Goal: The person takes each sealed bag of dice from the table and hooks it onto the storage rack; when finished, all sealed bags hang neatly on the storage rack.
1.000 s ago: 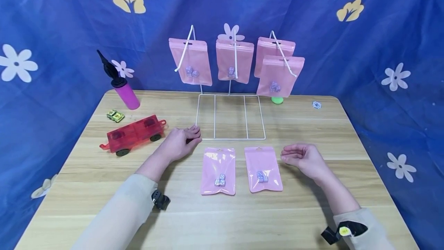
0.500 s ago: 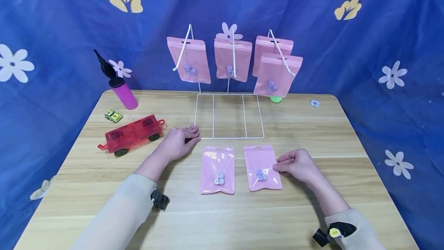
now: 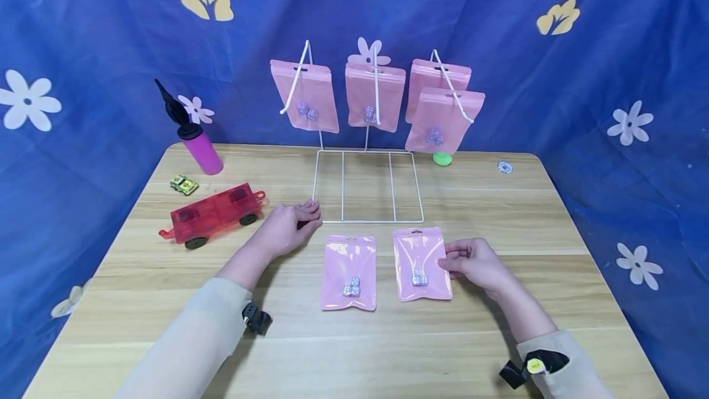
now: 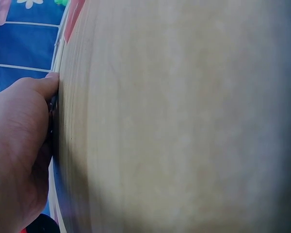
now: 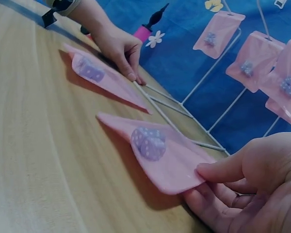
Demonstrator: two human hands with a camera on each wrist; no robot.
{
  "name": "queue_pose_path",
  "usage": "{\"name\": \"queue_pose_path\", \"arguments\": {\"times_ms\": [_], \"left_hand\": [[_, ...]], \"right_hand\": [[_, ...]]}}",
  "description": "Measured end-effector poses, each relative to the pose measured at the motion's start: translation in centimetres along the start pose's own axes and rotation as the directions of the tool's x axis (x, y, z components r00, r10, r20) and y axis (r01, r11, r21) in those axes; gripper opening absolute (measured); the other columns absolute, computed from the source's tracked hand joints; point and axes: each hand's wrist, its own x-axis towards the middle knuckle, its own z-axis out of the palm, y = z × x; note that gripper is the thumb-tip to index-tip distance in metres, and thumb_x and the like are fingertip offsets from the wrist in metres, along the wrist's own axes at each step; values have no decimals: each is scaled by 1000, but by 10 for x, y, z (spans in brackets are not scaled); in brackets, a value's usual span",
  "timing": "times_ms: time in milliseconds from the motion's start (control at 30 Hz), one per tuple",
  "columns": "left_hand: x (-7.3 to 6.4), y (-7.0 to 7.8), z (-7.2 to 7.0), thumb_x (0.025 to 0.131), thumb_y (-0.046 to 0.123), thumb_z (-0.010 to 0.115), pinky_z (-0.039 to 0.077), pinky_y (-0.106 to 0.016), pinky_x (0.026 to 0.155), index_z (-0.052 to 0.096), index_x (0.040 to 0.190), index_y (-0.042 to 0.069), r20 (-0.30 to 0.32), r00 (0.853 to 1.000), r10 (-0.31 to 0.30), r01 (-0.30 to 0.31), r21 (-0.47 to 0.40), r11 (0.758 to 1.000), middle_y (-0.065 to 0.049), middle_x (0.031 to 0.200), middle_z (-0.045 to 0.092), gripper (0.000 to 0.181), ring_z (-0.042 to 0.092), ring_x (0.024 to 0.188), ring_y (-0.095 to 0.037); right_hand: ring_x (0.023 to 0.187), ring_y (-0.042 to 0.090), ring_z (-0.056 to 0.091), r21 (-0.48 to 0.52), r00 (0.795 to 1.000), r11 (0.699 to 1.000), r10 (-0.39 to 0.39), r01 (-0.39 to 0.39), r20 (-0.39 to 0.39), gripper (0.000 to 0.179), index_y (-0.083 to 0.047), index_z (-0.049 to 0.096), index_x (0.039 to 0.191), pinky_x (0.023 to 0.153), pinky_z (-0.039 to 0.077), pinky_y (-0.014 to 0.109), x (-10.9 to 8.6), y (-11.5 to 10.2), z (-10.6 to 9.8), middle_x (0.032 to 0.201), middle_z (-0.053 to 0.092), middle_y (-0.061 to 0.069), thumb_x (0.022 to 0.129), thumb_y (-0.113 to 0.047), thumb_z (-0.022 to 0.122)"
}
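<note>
Backdrop (image 3: 509, 72): blue, behind bench (image 3: 388, 350)
L hand (image 3: 284, 230): pinches rack (image 3: 373, 221), front L corner
R hand (image 3: 476, 263): pinches bag (image 3: 429, 248), R edge
2nd bag (image 3: 348, 260): on bench btwn hands

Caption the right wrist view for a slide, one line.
Right hand pinches a pink bag of dice; left hand holds the corner of a white wire rack hung with more bags.

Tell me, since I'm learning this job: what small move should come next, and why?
Probably the right hand should raise the pink bag off the table toward the hooks: it pinches that bag by one edge, similar hung bags are there, and the left hand holds the rack at its corner.
</note>
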Motion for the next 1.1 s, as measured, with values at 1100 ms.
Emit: {"name": "queue_pose_path", "arguments": {"times_ms": [1100], "left_hand": [[0, -4, 3, 99, 17, 77, 46, -49, 112, 75, 123, -4, -24, 999, 23, -23, -17, 1000, -20, 135, 66, 32, 59, 134, -32]], "right_hand": [[80, 10, 71, -38, 890, 907, -419, 419, -178, 11, 18, 69, 104, 70, 59, 21, -8, -91, -7, 88, 76, 6, 95, 12, 70]]}}
